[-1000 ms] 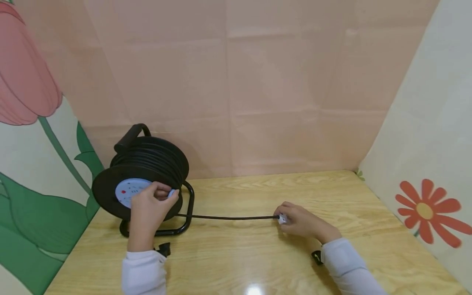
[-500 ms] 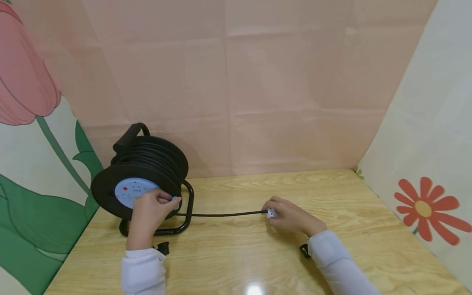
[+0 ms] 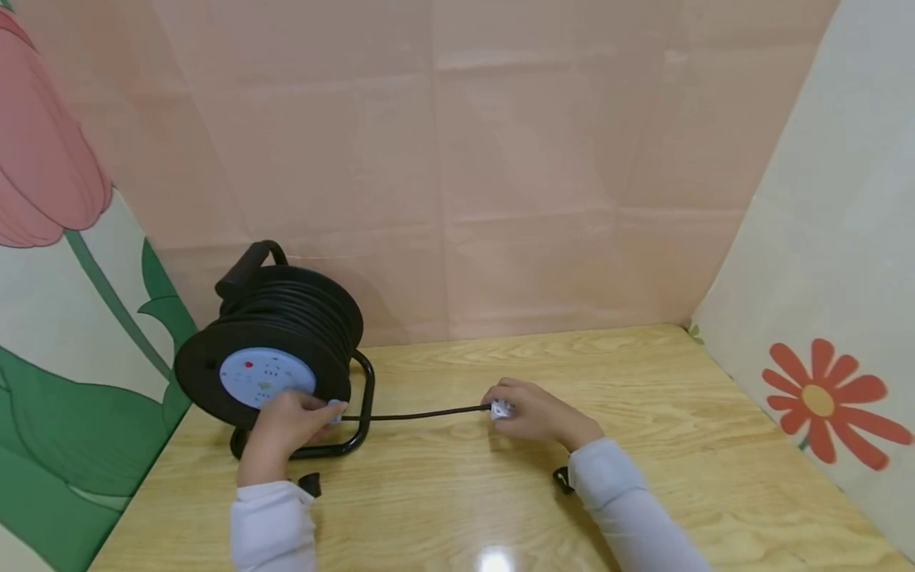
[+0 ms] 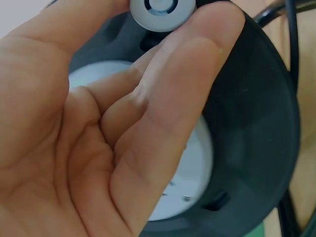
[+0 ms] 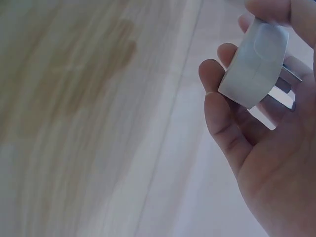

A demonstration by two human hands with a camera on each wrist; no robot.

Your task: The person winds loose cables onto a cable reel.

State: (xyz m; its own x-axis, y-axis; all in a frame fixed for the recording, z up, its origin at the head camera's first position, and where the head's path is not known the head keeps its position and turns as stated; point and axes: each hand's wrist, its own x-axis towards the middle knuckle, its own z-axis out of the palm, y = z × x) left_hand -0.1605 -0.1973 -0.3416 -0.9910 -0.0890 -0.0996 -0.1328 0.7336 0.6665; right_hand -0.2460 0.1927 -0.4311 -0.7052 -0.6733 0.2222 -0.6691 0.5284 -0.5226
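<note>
A black cable reel (image 3: 286, 306), wound with black cable, stands at the left of the table. Between thumb and fingers my left hand (image 3: 286, 429) pinches the light blue round crank knob (image 4: 163, 12), at the lower right of the reel's face. Behind that hand is a light blue socket panel (image 3: 260, 373) with a red button. To the right, my right hand (image 3: 539, 413) grips a white plug (image 5: 256, 64), its metal prongs pointing toward the palm in the right wrist view. From the plug a black cable (image 3: 429, 414) runs left to the reel, sagging slightly.
The reel sits on a black tube frame (image 3: 368, 389), with a carry handle (image 3: 246, 270) on top. A pink sheet (image 3: 536, 175) hangs behind the wood-grain table (image 3: 443, 500). Flower-patterned sheets flank both sides.
My left hand has swung the knob downward, and the reel's face has turned clockwise. My right hand has moved left toward the reel with the plug, shortening the cable between them.
</note>
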